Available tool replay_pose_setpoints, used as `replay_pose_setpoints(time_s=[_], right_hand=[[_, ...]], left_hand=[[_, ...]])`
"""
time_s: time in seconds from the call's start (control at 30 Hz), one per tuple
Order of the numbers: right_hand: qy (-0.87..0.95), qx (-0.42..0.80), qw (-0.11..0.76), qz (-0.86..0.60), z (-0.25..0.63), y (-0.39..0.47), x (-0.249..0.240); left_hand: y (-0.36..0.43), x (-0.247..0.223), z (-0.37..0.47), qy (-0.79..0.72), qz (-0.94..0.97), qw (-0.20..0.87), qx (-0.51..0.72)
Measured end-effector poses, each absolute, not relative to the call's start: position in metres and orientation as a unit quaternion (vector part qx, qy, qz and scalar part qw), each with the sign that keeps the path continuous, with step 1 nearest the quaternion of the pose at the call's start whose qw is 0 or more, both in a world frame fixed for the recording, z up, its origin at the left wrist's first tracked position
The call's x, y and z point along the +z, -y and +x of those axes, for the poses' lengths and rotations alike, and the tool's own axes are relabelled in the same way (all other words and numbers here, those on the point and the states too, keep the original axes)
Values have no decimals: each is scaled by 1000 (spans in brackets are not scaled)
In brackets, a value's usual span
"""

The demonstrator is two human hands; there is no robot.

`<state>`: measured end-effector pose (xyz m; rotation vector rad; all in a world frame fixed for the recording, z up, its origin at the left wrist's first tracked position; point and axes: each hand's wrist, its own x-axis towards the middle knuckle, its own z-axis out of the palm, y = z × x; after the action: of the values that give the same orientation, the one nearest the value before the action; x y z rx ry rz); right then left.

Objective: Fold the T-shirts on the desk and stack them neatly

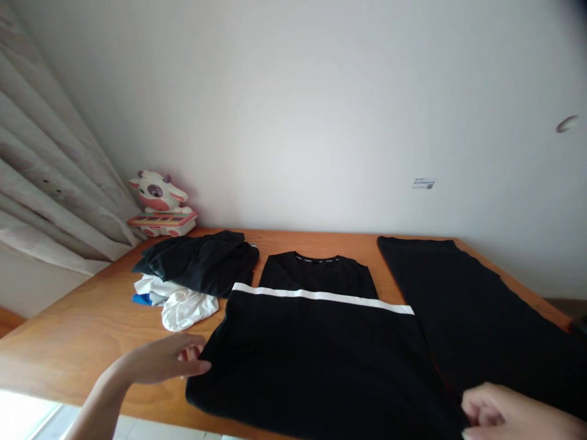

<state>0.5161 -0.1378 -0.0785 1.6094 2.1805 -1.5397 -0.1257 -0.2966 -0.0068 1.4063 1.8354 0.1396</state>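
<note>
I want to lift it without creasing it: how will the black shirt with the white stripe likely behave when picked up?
The shirt will probably droop, as it looks like soft cloth lying flat. It is likely light for its spread, since it looks thin. It seems unlikely to roll or tip, lying broad on the table.

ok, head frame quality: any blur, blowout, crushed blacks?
All in the head view: right hand looks soft, maybe motion blur; lower-left corner blown out; black top shows little fold detail; wall evenly lit mid-frame, upper-right corner dark.
</note>
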Motion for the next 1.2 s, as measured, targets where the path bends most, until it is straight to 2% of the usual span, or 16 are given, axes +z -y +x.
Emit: replay_pose_setpoints(time_s=[0.07, 0.2, 0.3, 0.47, 0.67, 0.87, 0.93, 1.07, 1.2], right_hand=[[-697, -492, 9, 522, 510, 126, -75], [-677, -399, -108, 609, 466, 87, -71], [-654, -348, -138, 657, 438, 64, -75], [-709, -343, -157, 596, 435, 56, -76], [-689, -445, -232, 522, 447, 58, -37], [-596, -464, -375, 538, 426, -13, -26], [-554, -450, -372, 593, 414, -38, -40], [-547, -406, -297, 669, 396, -58, -80], [-576, -342, -324, 668, 390, -62, -102]], left_hand=[[283, -6, -126, -737, 563, 362, 90], [233, -22, -121, -779, 548, 266, 146], [204, -37, -113, -801, 512, 241, 197], [197, -43, -107, -784, 536, 195, 245], [200, -12, -110, -712, 525, 269, 381], [124, -1, -114, -652, 438, 309, 536], [96, -12, -115, -683, 419, 294, 520], [66, -45, -112, -744, 413, 266, 453], [61, -66, -112, -748, 439, 228, 444]])
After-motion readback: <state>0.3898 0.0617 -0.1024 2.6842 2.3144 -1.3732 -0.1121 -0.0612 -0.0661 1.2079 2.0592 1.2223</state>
